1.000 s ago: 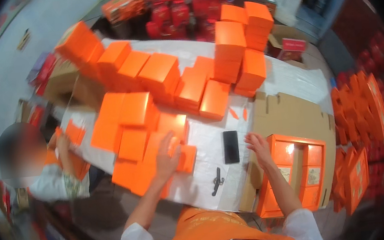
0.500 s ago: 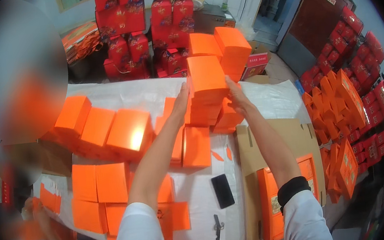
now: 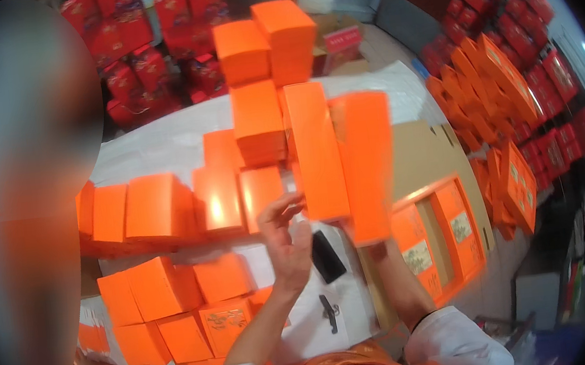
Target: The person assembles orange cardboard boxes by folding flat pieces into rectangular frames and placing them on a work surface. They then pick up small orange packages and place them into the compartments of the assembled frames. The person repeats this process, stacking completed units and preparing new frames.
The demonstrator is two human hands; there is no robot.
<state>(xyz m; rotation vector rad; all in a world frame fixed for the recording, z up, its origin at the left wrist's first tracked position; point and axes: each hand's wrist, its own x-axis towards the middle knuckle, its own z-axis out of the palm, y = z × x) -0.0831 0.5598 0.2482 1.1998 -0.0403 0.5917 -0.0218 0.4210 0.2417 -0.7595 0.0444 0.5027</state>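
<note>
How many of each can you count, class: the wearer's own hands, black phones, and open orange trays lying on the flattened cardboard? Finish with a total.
Wearer's hands: 2 (left hand; right hand, mostly hidden)
Black phone: 1
Orange tray on cardboard: 1
Total: 4

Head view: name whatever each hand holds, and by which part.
The right hand, fingers hidden, seems to hold the blurred orange piece by its lower end; whether the left hand touches the neighbouring piece cannot be told.

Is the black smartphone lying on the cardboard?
No, the black smartphone lies on the white table cover, to the left of the cardboard.
</note>
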